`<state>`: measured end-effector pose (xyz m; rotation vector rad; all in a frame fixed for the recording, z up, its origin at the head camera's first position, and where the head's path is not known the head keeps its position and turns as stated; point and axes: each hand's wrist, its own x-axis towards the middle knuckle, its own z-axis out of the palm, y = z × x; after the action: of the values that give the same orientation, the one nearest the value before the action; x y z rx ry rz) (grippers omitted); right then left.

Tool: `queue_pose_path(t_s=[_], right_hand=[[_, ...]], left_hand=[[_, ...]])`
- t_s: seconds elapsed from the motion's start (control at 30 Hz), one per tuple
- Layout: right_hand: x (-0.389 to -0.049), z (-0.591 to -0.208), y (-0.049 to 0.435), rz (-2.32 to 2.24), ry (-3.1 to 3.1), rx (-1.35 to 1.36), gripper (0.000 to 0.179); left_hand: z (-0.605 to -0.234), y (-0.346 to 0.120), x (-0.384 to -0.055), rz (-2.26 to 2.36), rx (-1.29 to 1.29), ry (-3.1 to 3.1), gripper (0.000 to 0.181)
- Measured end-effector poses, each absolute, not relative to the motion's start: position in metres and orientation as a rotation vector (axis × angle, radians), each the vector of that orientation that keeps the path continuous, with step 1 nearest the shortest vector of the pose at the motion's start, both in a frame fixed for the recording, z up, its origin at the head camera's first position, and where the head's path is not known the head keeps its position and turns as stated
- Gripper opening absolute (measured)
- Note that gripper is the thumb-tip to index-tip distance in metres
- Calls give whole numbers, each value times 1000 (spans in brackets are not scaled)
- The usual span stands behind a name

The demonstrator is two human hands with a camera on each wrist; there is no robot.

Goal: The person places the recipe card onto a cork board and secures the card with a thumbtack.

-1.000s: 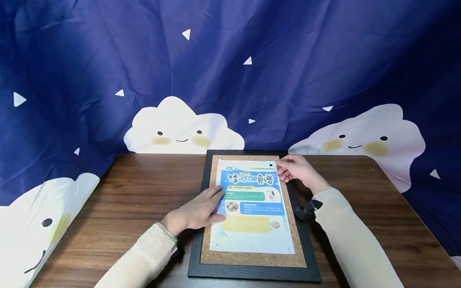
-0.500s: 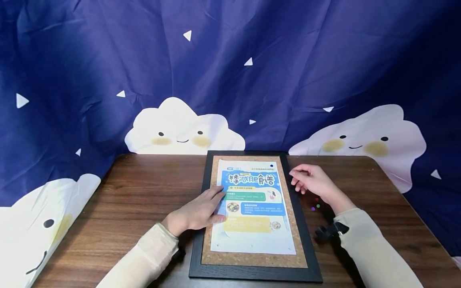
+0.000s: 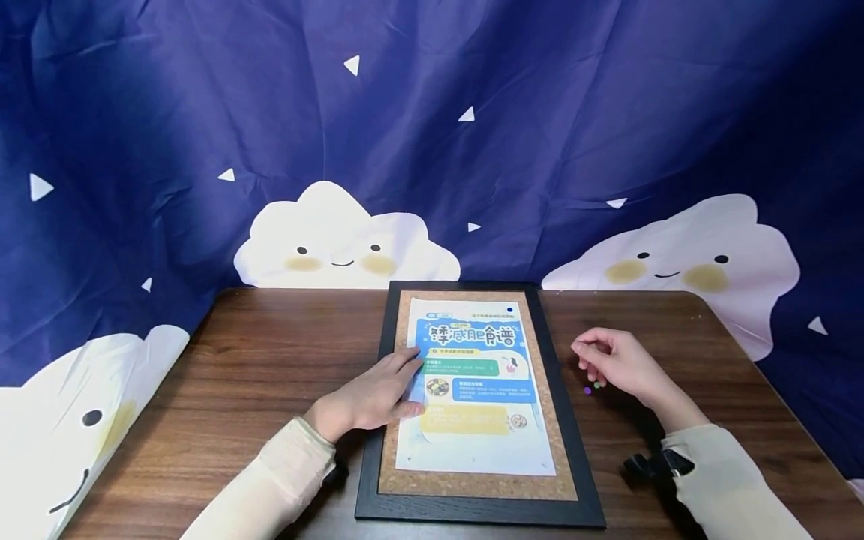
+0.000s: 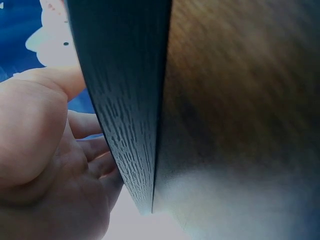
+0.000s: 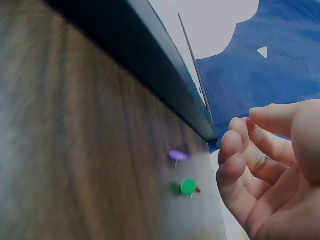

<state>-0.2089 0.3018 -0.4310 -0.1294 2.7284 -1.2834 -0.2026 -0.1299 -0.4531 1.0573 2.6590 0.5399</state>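
My left hand (image 3: 371, 394) rests with relaxed fingers on the left edge of a printed poster sheet (image 3: 472, 454), palm across the frame's side. The sheet lies on a cork board (image 3: 486, 487) with a black frame (image 3: 479, 511). A dark blue thumbtack (image 3: 509, 309) sits at the sheet's upper right corner. Right of the board, my right hand (image 3: 624, 364) hovers with loosely bent fingers, nothing between them. Just below its fingertips lie a purple thumbtack (image 5: 177, 155), a green thumbtack (image 5: 188, 187) and a red one (image 5: 198, 190), which the hand hides in the head view.
The board lies on a brown wooden table (image 3: 283, 330), reaching close to its far edge. Behind hangs a dark blue curtain (image 3: 418, 135) printed with white clouds. Each wrist wears a black camera mount, such as the right mount (image 3: 658, 465).
My right hand has left the sheet's upper right corner and moved right and nearer, over the thumbtacks on the table. The left hand has stayed in place.
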Motion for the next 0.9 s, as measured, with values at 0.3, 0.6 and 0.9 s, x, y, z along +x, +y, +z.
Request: queue_pose_path(t_s=[0.3, 0.6, 0.9], right_hand=[[-197, -439, 315, -1222, 2781, -80, 27], [-192, -449, 323, -1137, 2835, -23, 21], [-195, -451, 327, -962, 2857, 59, 26]], left_hand=[[-463, -133, -205, 568, 1092, 2675, 85], [-444, -126, -196, 470, 1023, 2692, 79], [-443, -126, -197, 471, 1016, 2681, 79]])
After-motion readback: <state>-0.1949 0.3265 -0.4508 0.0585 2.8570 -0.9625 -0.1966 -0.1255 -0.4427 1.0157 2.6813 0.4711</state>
